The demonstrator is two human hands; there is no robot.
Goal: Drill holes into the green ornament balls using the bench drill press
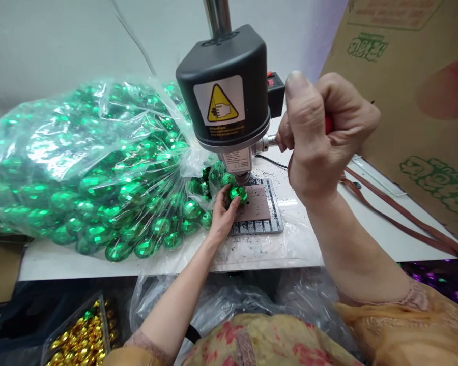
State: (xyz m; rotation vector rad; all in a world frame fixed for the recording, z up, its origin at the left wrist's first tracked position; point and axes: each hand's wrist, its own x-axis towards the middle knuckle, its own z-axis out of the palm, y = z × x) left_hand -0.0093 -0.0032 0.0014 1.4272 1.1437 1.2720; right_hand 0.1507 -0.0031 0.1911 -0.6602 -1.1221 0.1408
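Observation:
My left hand pinches a shiny green faceted ball between thumb and fingers, just under the spindle of a black bench drill press. Beneath the ball lies a brown pad on the slotted metal base, with dark shavings scattered about. My right hand is closed round the red knob of the drill press's side lever, and the fingers mostly cover the knob. Whether the drill bit touches the ball is hidden. A large clear plastic bag full of similar green balls lies left of the press.
A printed cardboard box stands at the right. Brown straps lie on the white table. Below the table edge are gold beads in a clear container, clear plastic sheeting and purple shiny beads.

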